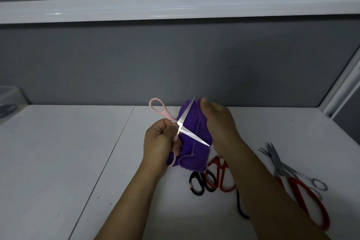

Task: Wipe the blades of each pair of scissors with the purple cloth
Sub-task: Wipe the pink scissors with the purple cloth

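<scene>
My left hand (158, 143) grips the lower handle of the pink-handled scissors (183, 125), held above the white table with the blades spread wide apart. One blade points up toward the wall, the other points right and down. My right hand (220, 125) holds the purple cloth (191, 142) behind and around the blades, thumb near the tip of the upper blade. The upper pink handle loop sticks up free at the left.
On the white table (58, 162) lie more scissors: a black-handled pair (198, 182) and a red-handled pair (224, 175) under my right forearm, a large red-handled pair (309, 200) and a small metal pair (303, 174) at right. A clear container (9, 101) stands far left.
</scene>
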